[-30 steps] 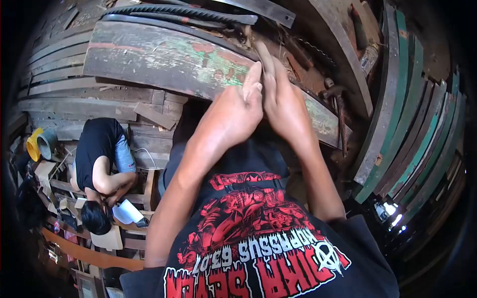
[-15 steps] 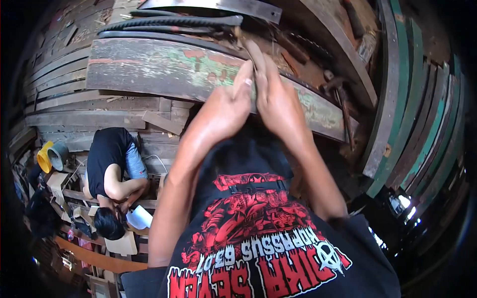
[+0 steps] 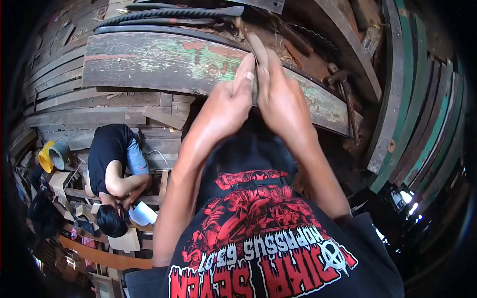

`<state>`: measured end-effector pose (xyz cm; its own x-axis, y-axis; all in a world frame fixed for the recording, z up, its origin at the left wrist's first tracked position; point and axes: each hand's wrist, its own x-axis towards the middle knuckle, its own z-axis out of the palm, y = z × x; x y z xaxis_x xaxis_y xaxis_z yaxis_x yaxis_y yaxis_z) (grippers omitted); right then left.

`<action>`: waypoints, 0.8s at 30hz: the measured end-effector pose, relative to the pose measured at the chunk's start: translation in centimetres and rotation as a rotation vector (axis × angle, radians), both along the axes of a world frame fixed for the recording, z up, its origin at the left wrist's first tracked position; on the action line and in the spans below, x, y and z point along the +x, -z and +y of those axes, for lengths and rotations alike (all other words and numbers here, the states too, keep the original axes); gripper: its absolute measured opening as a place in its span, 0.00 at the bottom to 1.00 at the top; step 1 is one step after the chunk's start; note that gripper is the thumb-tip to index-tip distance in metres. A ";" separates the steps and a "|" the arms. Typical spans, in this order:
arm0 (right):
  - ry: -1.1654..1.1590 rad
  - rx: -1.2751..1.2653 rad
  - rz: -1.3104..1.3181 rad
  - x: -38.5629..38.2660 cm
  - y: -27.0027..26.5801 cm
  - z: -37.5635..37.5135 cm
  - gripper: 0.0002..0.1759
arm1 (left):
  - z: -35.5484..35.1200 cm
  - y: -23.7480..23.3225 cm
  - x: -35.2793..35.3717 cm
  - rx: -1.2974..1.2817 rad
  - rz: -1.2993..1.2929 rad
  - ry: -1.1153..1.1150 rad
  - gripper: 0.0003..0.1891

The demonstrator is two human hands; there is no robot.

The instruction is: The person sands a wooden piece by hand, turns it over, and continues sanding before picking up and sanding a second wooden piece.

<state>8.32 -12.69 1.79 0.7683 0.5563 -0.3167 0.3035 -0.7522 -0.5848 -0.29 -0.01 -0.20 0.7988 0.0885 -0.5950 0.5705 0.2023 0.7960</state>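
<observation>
Both my hands are pressed close over a plank [image 3: 134, 64] with peeling green paint. Between my left hand [image 3: 232, 97] and my right hand [image 3: 284, 99] is a thin, curved brown strip [image 3: 256, 47], seen edge-on, its far end jutting out past my fingertips. My left fingers lie along its left side; my right fingers are against its other side. The palms hide its lower part, and I cannot make out its exact kind. Right of my right hand, a hammer [image 3: 339, 77] rests near the plank's right end.
Dark ribbed lengths [image 3: 169, 16] lie behind the plank. A metal strip [image 3: 268, 4] is at the top edge. Green-painted boards [image 3: 407, 99] stand at the right. On the left, a person in a black top [image 3: 112, 154] bends over near a bucket [image 3: 58, 155].
The view has shifted slightly, so the plank sits a little higher and the hammer farther right. My hands keep the strip between them, with only a small change in position.
</observation>
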 end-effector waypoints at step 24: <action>0.637 0.419 0.459 1.5 -0.3 -2.3 0.32 | -1.5 1.9 -1.5 0.353 -0.336 0.009 0.29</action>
